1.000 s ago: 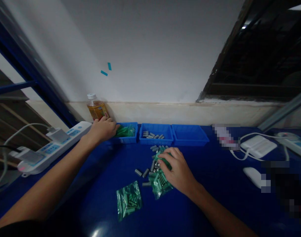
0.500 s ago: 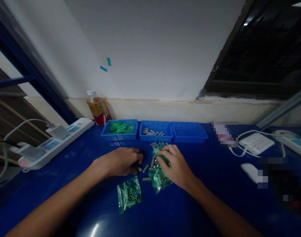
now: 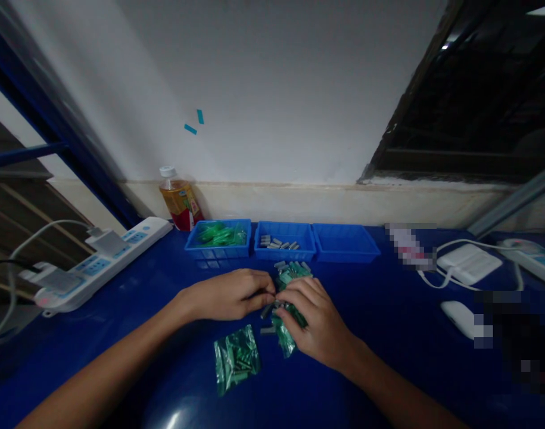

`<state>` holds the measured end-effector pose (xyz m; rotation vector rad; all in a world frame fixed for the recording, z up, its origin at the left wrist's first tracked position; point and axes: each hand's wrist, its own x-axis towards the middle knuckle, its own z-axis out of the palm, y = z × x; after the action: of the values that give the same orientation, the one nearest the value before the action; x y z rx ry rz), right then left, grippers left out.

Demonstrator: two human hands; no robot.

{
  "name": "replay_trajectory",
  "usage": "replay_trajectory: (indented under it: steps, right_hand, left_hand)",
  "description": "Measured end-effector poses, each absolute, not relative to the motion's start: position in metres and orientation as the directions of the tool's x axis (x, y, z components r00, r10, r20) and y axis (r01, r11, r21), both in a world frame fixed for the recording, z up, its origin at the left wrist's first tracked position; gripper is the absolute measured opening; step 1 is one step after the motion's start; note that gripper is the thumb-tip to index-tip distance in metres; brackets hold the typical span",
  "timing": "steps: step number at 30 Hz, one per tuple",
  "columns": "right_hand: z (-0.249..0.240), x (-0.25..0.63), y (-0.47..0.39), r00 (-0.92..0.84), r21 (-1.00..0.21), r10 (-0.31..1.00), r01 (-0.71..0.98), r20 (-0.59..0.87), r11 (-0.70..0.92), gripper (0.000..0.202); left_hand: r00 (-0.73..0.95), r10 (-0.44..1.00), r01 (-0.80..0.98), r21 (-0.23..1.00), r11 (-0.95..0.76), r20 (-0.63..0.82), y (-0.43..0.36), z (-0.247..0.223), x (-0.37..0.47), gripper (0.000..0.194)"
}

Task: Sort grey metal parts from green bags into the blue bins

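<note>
My left hand (image 3: 236,294) reaches in from the left, thumb and fingers pinched together at the loose metal pieces. Whatever sits between those fingertips is hidden. Close against it, my right hand (image 3: 314,319) curls over a green plastic bag (image 3: 286,341), its fingers bent towards the thumb; what they grip cannot be made out. Small grey metal cylinders (image 3: 267,330) lie around the fingertips. Behind the hands is a pile of green packets and metal cylinders (image 3: 294,269). Nearer me, a flat green bag (image 3: 237,360) with several metal cylinders inside lies on the blue table (image 3: 187,369).
Three blue bins stand along the wall: one with green bags (image 3: 221,235), one with metal cylinders (image 3: 279,244), and a third bin (image 3: 346,244) on the right. A drink bottle (image 3: 180,202) and power strip (image 3: 102,265) are left; a white mouse (image 3: 460,319) lies right.
My left hand has moved right, from beside the loose cylinders up to my right hand. My right hand's fingers have come lower and closer to the thumb.
</note>
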<state>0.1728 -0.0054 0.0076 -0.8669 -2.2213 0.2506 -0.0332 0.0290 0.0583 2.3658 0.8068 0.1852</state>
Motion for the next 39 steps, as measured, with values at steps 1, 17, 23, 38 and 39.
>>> replay_trajectory:
  steps: [1,17,23,38,39]
  right_hand:
    - [0.008,0.172,-0.006,-0.509,-0.415,0.651,0.507,0.563,0.755,0.007]
    - [0.001,0.173,0.005,-0.288,-0.579,0.752,0.497,0.593,0.647,0.015]
    - [-0.001,0.173,0.005,-0.309,-0.567,0.755,0.514,0.578,0.644,0.022]
    - [0.028,0.165,0.106,-0.405,-0.288,0.832,0.802,0.38,0.523,0.011]
    - [0.029,0.163,0.12,-0.421,-0.246,0.866,0.839,0.271,0.485,0.013]
  left_hand:
    - [0.809,0.585,0.495,0.611,-0.617,-0.065,0.029,0.058,-0.031,0.019]
    - [0.718,0.641,0.558,0.327,-0.763,0.272,0.024,0.048,-0.02,0.019]
    - [0.623,0.726,0.574,0.459,-0.678,0.293,0.029,0.042,-0.022,0.02]
    - [0.595,0.795,0.793,0.247,-0.557,-0.12,0.018,0.033,-0.028,0.04]
    - [0.595,0.793,0.798,0.218,-0.562,-0.131,0.017,0.031,-0.028,0.037]
